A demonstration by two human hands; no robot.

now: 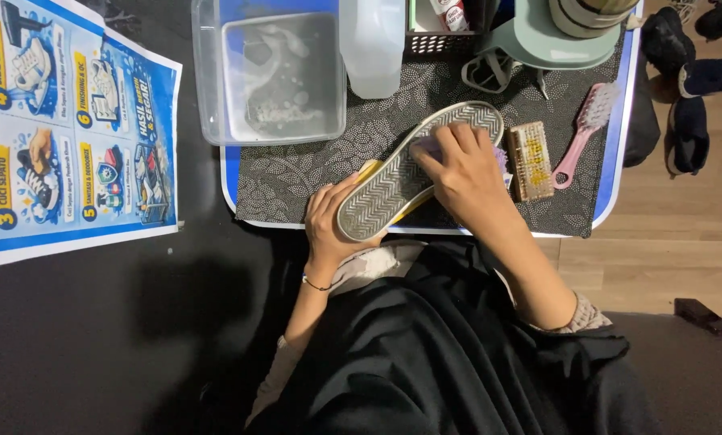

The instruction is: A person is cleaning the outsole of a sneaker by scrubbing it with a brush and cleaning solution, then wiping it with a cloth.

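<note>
The shoe [409, 173] lies sole-up on the dark mat [296, 181], just right of the clear tub [208, 89]. The left hand [333, 217] wraps tight around its heel, and the right hand [461, 165] presses a purple brush [502, 157] on the toe end. It would go best with the heel held firm and short, gentle scrubs.

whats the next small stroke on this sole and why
Probably draw the right hand back along the shoe sole toward the heel. It presses a purple brush near the toe, while the left hand steadies the heel end.
</note>
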